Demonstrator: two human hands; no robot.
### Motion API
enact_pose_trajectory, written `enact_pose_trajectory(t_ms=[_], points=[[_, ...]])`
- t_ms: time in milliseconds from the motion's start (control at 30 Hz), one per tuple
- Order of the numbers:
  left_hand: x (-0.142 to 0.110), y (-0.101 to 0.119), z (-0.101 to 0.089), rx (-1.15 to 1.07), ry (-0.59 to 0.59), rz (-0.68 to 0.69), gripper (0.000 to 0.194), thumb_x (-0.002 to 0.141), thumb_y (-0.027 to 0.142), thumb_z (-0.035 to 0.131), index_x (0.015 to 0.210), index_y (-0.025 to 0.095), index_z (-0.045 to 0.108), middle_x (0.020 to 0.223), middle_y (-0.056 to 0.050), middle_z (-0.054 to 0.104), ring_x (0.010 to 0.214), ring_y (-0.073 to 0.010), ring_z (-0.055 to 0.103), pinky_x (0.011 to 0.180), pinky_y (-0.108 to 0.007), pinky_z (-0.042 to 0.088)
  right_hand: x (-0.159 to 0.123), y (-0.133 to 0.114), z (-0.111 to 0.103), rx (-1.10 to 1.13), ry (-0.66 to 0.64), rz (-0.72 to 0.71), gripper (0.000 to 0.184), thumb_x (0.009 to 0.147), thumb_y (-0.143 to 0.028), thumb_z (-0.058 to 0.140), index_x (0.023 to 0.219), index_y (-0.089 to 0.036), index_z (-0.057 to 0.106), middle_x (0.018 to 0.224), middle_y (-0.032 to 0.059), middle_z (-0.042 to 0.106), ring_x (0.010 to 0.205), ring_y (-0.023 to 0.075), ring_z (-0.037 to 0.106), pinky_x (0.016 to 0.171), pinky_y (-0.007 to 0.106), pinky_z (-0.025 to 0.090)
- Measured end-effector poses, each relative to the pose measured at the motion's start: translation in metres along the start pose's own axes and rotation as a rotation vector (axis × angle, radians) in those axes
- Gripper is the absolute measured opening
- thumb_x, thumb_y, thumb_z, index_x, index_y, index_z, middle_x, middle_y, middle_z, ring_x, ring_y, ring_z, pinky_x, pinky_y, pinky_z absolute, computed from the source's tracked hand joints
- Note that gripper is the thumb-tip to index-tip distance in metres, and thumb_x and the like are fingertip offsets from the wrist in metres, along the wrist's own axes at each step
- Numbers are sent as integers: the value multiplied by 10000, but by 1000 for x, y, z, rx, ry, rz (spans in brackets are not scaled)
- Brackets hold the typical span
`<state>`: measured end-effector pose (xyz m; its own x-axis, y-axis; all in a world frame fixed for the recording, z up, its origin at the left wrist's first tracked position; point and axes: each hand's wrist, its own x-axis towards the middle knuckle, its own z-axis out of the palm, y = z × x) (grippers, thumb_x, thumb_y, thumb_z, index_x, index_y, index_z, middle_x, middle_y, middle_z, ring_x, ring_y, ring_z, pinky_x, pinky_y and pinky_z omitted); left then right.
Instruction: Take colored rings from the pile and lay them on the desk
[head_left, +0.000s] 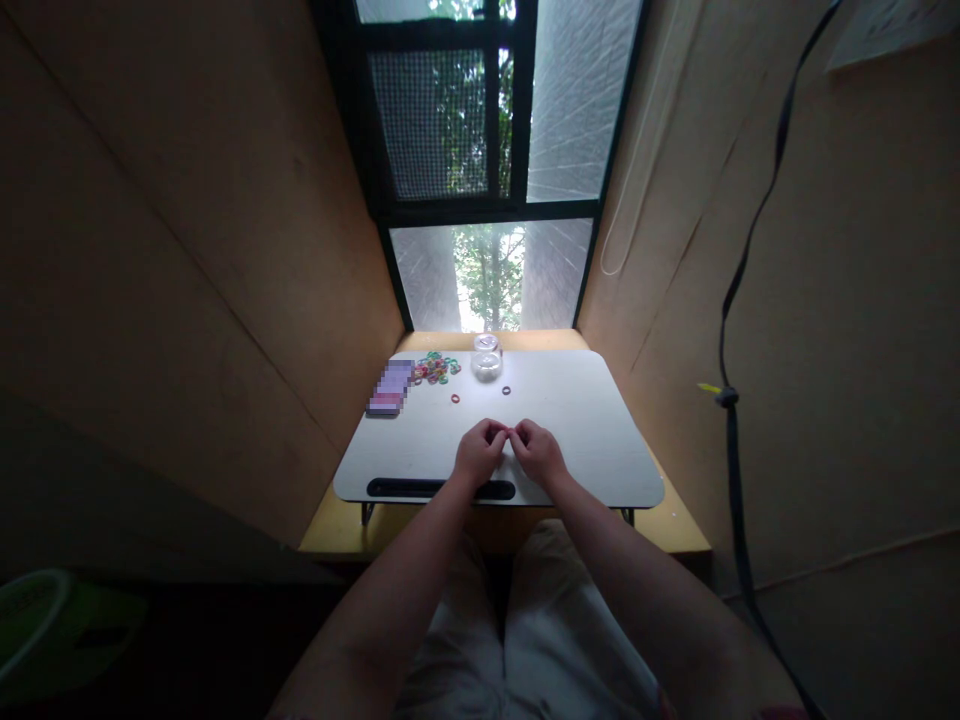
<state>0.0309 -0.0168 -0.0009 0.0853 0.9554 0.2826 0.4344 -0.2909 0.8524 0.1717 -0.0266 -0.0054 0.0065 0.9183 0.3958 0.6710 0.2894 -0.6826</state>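
Observation:
Over the front middle of a white lap table (592, 430), my left hand (480, 452) and my right hand (538, 452) meet at the fingertips. Both are closed in a pinch. Whatever sits between the fingertips is too small to make out. Beyond them a red ring (455, 399) and a dark ring (506, 391) lie apart on the white top. Farther back, a heap of small coloured rings (436, 370) is spread at the left, and a clear round container (487, 365) stands near the back edge.
A phone (391, 388) with a blurred screen lies along the left edge. A black slot (405, 488) runs along the table's front. Behind is a window (491, 270). A dark strap (731, 440) hangs at the right, and a green basket (67, 635) stands low on the left.

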Motion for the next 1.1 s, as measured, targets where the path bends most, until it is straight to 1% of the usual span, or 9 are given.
enact_pose_trajectory(t_ms=[133,333,533,600,733,800,933,1100], points=[[0,1,0,-7,1,-3,207,808,366,539,829,182,630,726,-2,645,665,-122,572,635,-244,432,0,1,0,-1,3,-6,265,865,-381,446,697,-206,553,589,-8,559,546,129,495,537,231,323],[-1,2,-1,4,-1,1,188,802,354,547,806,180,618,722,0,641,664,-124,578,637,-250,441,0,2,1,-12,-2,4,262,863,-382,446,695,-206,543,596,-7,560,555,130,497,542,230,324],[-2,1,-1,-64,-36,8,128,770,238,552,853,175,627,845,-28,677,767,-135,618,672,-243,466,0,4,2,-12,-3,0,217,844,-342,461,692,-205,533,597,-11,557,552,125,490,529,226,307],[-2,-1,-1,-42,-36,11,121,759,225,554,842,175,625,812,-20,671,730,-128,605,651,-237,455,0,4,2,-16,-2,-1,211,842,-336,462,693,-205,532,600,-12,557,557,124,491,533,225,308],[-2,-3,0,42,-14,11,112,756,268,564,796,176,612,647,20,598,581,-105,522,569,-226,404,0,3,2,-25,-1,5,213,839,-339,468,686,-204,528,594,-13,549,555,122,488,538,225,309],[-2,-3,0,48,-1,19,115,755,282,568,779,175,603,631,25,581,572,-101,508,562,-224,396,0,3,1,-23,0,3,219,840,-345,467,684,-203,527,593,-13,549,555,122,487,538,225,309],[-2,-4,1,-28,-1,26,127,764,293,569,796,173,592,665,16,604,605,-107,544,594,-229,422,0,3,2,-13,8,-2,228,842,-352,464,684,-203,532,593,-12,552,555,121,487,537,226,307],[-1,-7,3,-209,-63,-24,175,813,244,491,933,177,599,755,-7,655,654,-117,620,637,-239,471,0,3,2,-8,4,-1,230,842,-344,464,673,-201,528,577,-17,545,532,116,474,522,226,295]])
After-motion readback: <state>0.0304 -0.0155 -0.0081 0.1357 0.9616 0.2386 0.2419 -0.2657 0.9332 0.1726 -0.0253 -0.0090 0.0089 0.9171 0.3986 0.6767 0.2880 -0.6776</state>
